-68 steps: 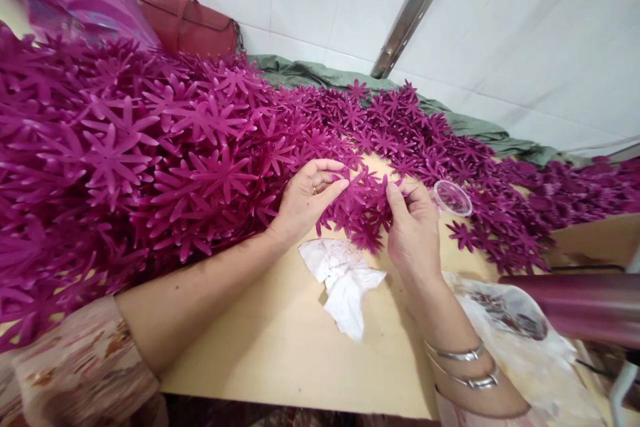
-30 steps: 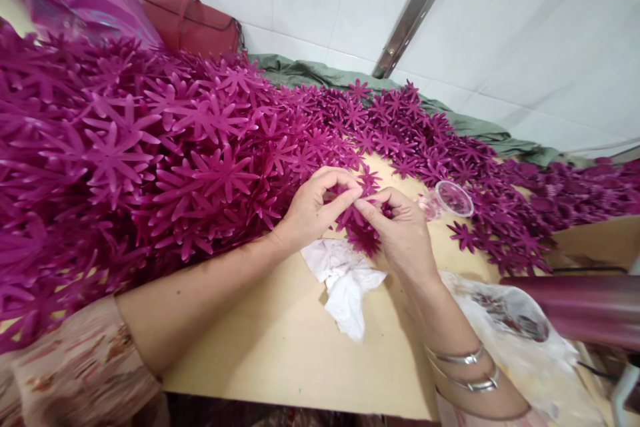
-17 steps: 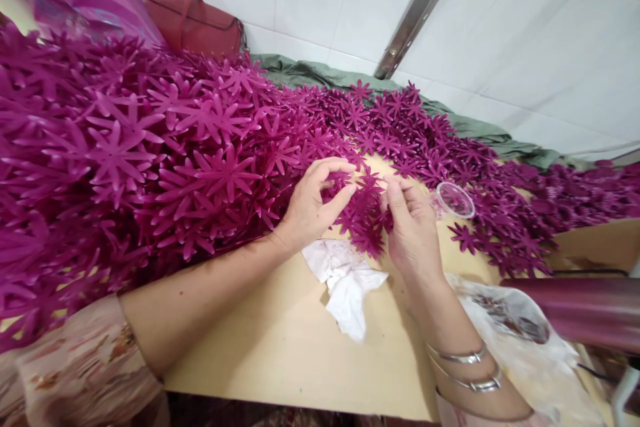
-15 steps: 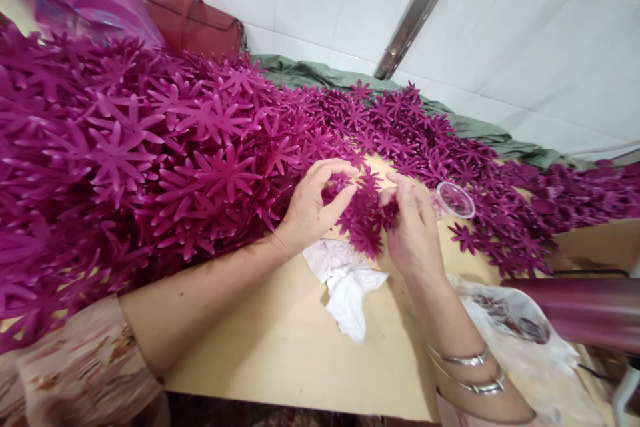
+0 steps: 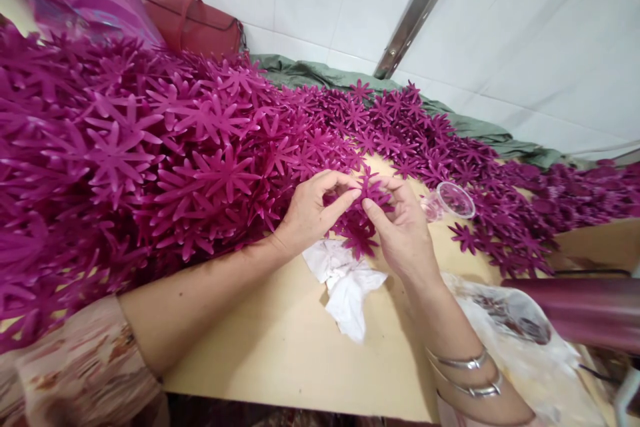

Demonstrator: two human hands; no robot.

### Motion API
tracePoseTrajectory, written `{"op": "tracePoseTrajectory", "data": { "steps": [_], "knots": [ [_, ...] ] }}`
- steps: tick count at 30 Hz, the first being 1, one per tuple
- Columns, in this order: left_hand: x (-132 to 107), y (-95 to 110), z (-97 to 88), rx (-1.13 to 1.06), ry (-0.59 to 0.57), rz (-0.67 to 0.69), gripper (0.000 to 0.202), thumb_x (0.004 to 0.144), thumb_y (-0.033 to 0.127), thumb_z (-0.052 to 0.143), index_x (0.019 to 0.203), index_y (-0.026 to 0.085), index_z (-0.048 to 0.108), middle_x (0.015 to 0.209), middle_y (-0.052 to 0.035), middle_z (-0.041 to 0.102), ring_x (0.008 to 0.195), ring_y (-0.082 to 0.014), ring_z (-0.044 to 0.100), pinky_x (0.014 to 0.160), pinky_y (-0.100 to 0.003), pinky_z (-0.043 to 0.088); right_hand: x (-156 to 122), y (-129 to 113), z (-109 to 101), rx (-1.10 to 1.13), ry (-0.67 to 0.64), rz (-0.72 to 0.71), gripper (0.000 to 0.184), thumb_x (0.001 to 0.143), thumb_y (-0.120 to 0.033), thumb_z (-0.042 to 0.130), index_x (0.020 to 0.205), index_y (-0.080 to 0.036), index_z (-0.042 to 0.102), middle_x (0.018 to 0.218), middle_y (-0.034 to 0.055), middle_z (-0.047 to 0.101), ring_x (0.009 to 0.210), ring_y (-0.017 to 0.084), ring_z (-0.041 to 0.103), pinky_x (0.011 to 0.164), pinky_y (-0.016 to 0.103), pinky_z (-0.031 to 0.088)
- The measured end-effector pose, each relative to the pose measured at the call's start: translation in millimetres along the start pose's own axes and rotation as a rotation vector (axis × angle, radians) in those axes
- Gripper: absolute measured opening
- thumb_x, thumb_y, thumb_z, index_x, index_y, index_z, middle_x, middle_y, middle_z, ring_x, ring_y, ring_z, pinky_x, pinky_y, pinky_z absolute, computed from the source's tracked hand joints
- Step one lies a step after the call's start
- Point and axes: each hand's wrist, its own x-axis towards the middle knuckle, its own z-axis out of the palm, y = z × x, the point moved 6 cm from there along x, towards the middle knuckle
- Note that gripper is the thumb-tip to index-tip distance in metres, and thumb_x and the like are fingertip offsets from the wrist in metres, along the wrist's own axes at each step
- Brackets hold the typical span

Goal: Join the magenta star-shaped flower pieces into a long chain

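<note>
Between my two hands is a magenta artificial flower piece with narrow, finger-like petals. My left hand pinches its left side between thumb and forefinger. My right hand grips it from the right, thumb in front near its centre. More magenta flower pieces lie just beneath, partly hidden by the fingers. A big heap of the same flower pieces spreads over the left of the table. Below my hands a crumpled white cloth lies on the table.
Right of my right hand stands a small clear plastic cup. Darker flower pieces run along the back. A clear plastic bag and a maroon cylinder are at the right. A red handbag rests by the tiled wall.
My right hand has moved left and turned, and its thumb now presses on the flower piece held up between both hands. My left hand has barely shifted.
</note>
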Motion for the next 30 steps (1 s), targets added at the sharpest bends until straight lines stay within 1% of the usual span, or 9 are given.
{"op": "tracePoseTrajectory", "data": {
  "steps": [3,6,9,11,13,15,18,23,30],
  "knots": [
    [1.8,-12.1,-0.6,-0.163,0.054,-0.099,0.011,0.094,0.029,0.065,0.096,0.019,0.067,0.091,-0.0017,0.072,0.082,-0.0127,0.065,0.081,-0.025,0.052,2.4,1.1,-4.0,-0.001,0.048,-0.013,0.028,0.085,-0.030,0.074,0.112,-0.026,0.065,0.104,0.0018,0.067,0.095,0.017,0.062,0.091,0.031,0.050],
    [3.4,-20.6,1.2,-0.300,0.078,-0.157,0.013,0.093,0.030,0.066,0.094,0.017,0.066,0.087,-0.0012,0.070,0.078,-0.0108,0.063,0.080,-0.024,0.051,4.0,2.0,-10.6,0.082,0.119,0.022,0.019,0.085,-0.027,0.070,0.104,-0.025,0.068,0.089,-0.0009,0.062,0.081,0.015,0.057,0.081,0.028,0.048],
    [3.9,-22.2,5.6,-0.382,0.034,-0.167,0.016,0.091,0.032,0.070,0.096,0.017,0.066,0.089,-0.0018,0.071,0.081,-0.0110,0.064,0.082,-0.024,0.052,3.6,2.0,-12.4,0.142,0.138,0.081,0.018,0.089,-0.037,0.069,0.100,-0.024,0.072,0.075,-0.0035,0.053,0.069,0.013,0.049,0.069,0.026,0.045],
    [3.2,-20.7,8.7,-0.410,-0.014,-0.161,0.019,0.090,0.034,0.071,0.098,0.017,0.067,0.092,-0.0025,0.072,0.084,-0.0117,0.065,0.084,-0.025,0.052,3.0,2.7,-9.3,0.152,0.106,0.108,0.025,0.087,-0.044,0.073,0.103,-0.024,0.073,0.078,-0.0031,0.057,0.069,0.013,0.051,0.069,0.026,0.045],
    [2.3,-19.0,10.0,-0.407,-0.042,-0.154,0.020,0.090,0.035,0.072,0.099,0.017,0.067,0.093,-0.0027,0.072,0.085,-0.0118,0.066,0.084,-0.026,0.052,2.4,4.4,-4.3,0.144,0.054,0.120,0.029,0.080,-0.044,0.082,0.100,-0.025,0.073,0.086,-0.0017,0.065,0.076,0.014,0.056,0.074,0.027,0.048],
    [1.8,-18.1,10.0,-0.390,-0.053,-0.153,0.020,0.090,0.035,0.072,0.097,0.017,0.067,0.092,-0.0025,0.072,0.084,-0.0118,0.066,0.083,-0.025,0.052,1.7,6.9,-1.2,0.133,0.031,0.125,0.028,0.075,-0.041,0.087,0.092,-0.024,0.072,0.087,-0.0015,0.069,0.078,0.015,0.058,0.076,0.028,0.050],
    [2.1,-17.1,9.1,-0.370,-0.061,-0.153,0.020,0.091,0.035,0.071,0.097,0.016,0.068,0.094,-0.0031,0.073,0.086,-0.0122,0.067,0.085,-0.026,0.053,0.8,9.7,-1.3,0.143,0.048,0.131,0.025,0.078,-0.042,0.085,0.082,-0.023,0.069,0.077,-0.0029,0.066,0.070,0.014,0.054,0.071,0.028,0.049],
    [3.4,-15.3,7.2,-0.297,-0.050,-0.129,0.021,0.096,0.036,0.064,0.101,0.016,0.071,0.097,-0.0037,0.074,0.089,-0.0133,0.066,0.089,-0.027,0.052,-0.6,11.9,-1.6,0.178,0.038,0.146,0.031,0.084,-0.046,0.080,0.074,-0.021,0.064,0.071,-0.0040,0.057,0.065,0.012,0.048,0.064,0.025,0.044],
    [3.3,-19.5,6.0,-0.267,-0.014,-0.147,0.022,0.096,0.037,0.063,0.094,0.016,0.068,0.084,-0.0005,0.066,0.078,-0.0116,0.058,0.078,-0.024,0.048,0.1,10.9,0.0,0.282,0.057,0.119,0.022,0.087,-0.043,0.077,0.081,-0.024,0.069,0.080,-0.0026,0.062,0.074,0.013,0.054,0.074,0.025,0.048]
  ]
}}
